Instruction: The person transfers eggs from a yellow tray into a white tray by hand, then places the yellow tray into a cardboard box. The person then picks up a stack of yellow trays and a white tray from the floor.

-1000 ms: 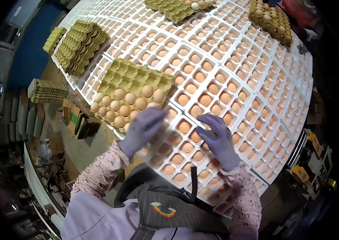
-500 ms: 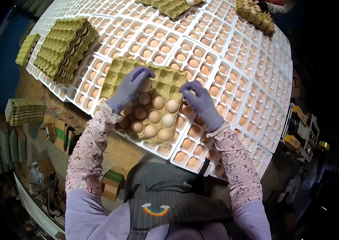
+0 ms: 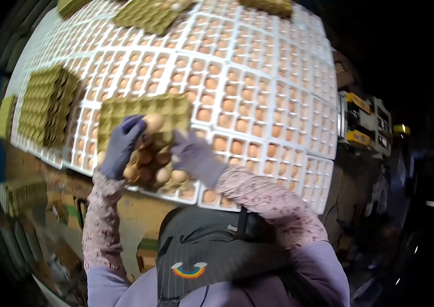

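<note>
Over the left part of a green pulp egg tray (image 3: 171, 106), my left hand (image 3: 123, 146) in a purple glove is closed on a brown egg (image 3: 153, 123). Beside it, my gloved right hand (image 3: 194, 155) is blurred over the tray's right edge, its fingers spread and nothing visible in them. Several eggs (image 3: 162, 175) sit in the lower part of the tray, and its upper cups hold none. The tray rests on white plastic trays (image 3: 202, 125) filled with brown eggs.
A tall stack of green pulp trays (image 3: 45, 105) stands at the left, beside a smaller stack (image 3: 6, 116). Another green tray (image 3: 148, 15) with eggs lies farther back. Equipment with yellow parts (image 3: 358, 120) stands right of the table. Cardboard boxes (image 3: 147, 254) are below.
The view has turned, shifting the table leftward. My left hand has taken hold of an egg. My right hand has moved in over the tray's right edge, with its fingers spread.
</note>
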The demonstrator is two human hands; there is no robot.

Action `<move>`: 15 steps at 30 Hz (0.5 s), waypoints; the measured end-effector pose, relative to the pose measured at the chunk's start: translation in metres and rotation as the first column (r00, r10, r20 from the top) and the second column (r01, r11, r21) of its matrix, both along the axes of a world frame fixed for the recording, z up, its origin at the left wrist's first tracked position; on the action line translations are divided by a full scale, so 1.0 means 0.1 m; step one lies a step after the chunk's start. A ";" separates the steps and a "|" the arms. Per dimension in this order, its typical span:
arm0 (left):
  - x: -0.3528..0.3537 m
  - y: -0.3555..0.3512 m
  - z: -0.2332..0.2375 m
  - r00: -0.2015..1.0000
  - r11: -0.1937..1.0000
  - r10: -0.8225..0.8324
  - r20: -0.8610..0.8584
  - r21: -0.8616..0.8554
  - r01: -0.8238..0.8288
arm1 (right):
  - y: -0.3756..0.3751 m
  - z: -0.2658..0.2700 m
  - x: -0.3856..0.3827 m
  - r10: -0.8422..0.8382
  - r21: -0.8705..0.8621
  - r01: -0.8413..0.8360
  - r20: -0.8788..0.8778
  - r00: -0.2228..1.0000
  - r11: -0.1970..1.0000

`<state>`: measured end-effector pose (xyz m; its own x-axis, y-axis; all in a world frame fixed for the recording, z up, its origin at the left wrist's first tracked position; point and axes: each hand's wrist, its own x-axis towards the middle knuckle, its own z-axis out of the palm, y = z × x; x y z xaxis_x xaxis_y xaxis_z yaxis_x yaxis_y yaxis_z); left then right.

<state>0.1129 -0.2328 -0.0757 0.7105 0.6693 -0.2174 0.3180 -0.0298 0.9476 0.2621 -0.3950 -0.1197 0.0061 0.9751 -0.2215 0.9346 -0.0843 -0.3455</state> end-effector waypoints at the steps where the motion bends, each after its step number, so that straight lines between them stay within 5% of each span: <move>1: 0.03 -0.05 0.00 0.999 0.992 0.043 0.024 -0.117 -0.040 | -0.03 -0.02 0.01 0.020 0.080 -0.023 0.043 0.999 0.997; 3: 0.18 -0.17 0.04 0.994 0.976 0.073 0.077 -0.210 -0.055 | -0.08 0.31 0.14 -0.029 -0.087 0.023 -0.063 0.998 0.996; 4: 0.32 -0.25 0.11 0.996 0.985 0.036 0.080 -0.169 -0.022 | -0.20 0.20 0.16 -0.109 0.016 0.109 -0.028 0.994 0.994; 5: 0.46 -0.30 0.16 0.997 0.992 0.006 0.075 -0.125 0.003 | -0.35 0.22 0.31 -0.218 0.125 0.273 -0.336 0.916 0.954; 7: 0.86 -0.45 0.18 0.987 0.977 -0.005 0.159 -0.211 0.039 | -0.66 0.54 0.69 -0.388 -0.071 0.524 -0.757 0.526 0.849; 9: 1.38 -0.66 0.16 0.980 0.938 -0.020 0.199 -0.337 0.088 | -1.03 0.21 1.17 -0.321 0.070 0.652 -0.828 0.461 0.755; 10: 1.65 -0.77 0.19 0.981 0.922 -0.053 0.185 -0.368 0.119 | -1.26 0.15 1.47 -0.367 -0.116 0.730 -0.910 0.194 0.674; 12: 2.33 -1.02 0.25 0.975 0.905 -0.136 0.173 -0.378 0.194 | -1.73 -0.05 2.28 -0.408 0.195 0.727 -0.719 0.562 0.658; 13: 2.69 -1.11 0.23 0.965 0.897 -0.212 0.153 -0.362 0.254 | -1.93 -0.14 2.68 -0.340 0.073 0.824 -0.888 0.310 0.561; 14: 3.07 -1.23 0.19 0.965 0.907 -0.209 0.156 -0.337 0.251 | -2.15 -0.23 3.14 -0.432 -0.013 0.831 -0.859 0.275 0.556; 15: 3.46 -1.33 0.13 0.966 0.917 -0.206 0.157 -0.314 0.246 | -2.25 -0.04 3.46 -0.406 0.296 0.827 -0.761 0.506 0.477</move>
